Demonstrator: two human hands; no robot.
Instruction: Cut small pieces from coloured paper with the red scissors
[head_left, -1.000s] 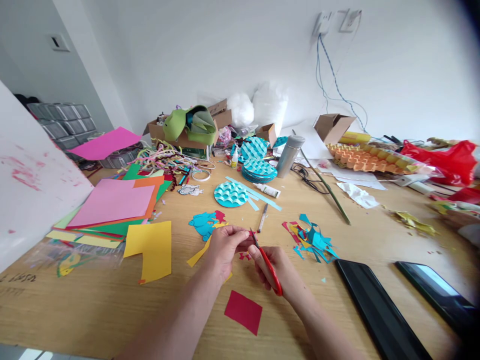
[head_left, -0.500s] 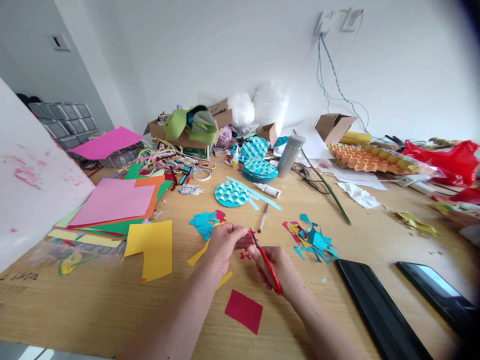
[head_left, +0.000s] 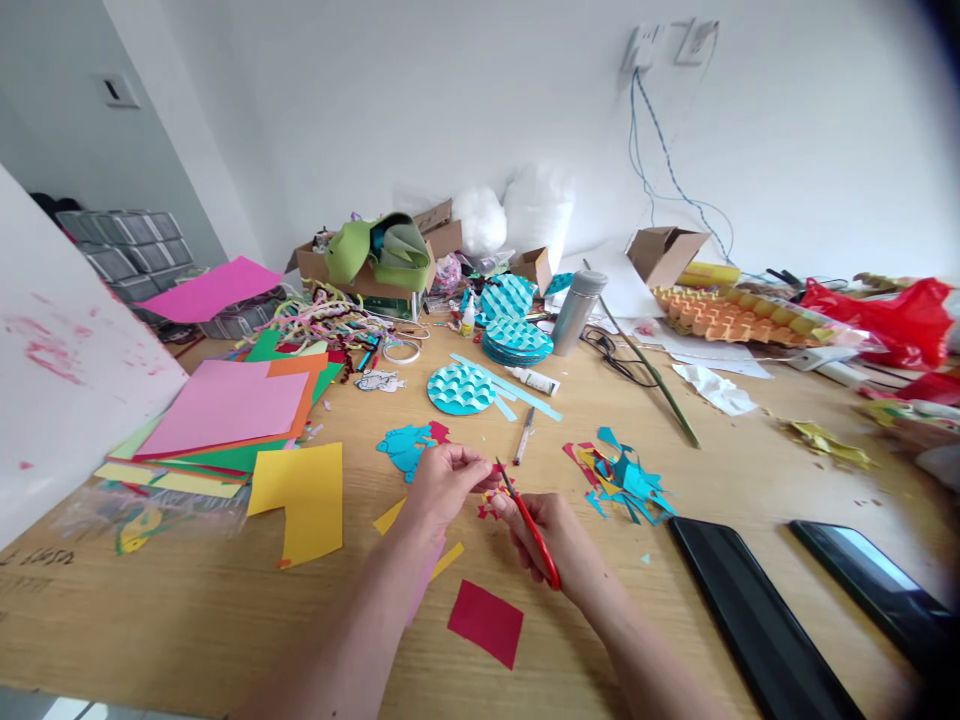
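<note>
My right hand (head_left: 551, 535) is closed around red-handled scissors (head_left: 538, 543), their dark blades pointing up and away from me. Close to the blade tips, my left hand (head_left: 448, 485) pinches a small piece of red paper (head_left: 498, 472), mostly hidden by the fingers. Small red and yellow paper scraps (head_left: 487, 506) lie on the table beneath the hands. Blue paper fish cutouts (head_left: 403, 450) are just beyond my left hand. A dark red paper rectangle (head_left: 486, 624) lies between my forearms, and a yellow strip (head_left: 448, 562) is beside the left one.
Colored sheets (head_left: 225, 405) and a notched yellow sheet (head_left: 315, 505) lie left. A blue woven-paper disc (head_left: 461, 388), a pen (head_left: 524, 437) and a grey flask (head_left: 577, 312) stand or lie ahead. Blue offcuts (head_left: 634, 480) and a black phone (head_left: 750, 610) are on the right.
My left hand has shifted slightly, uncovering more of the scraps below. A pink-purple paper edge now shows beside my left forearm. The scissors stay near the red piece.
</note>
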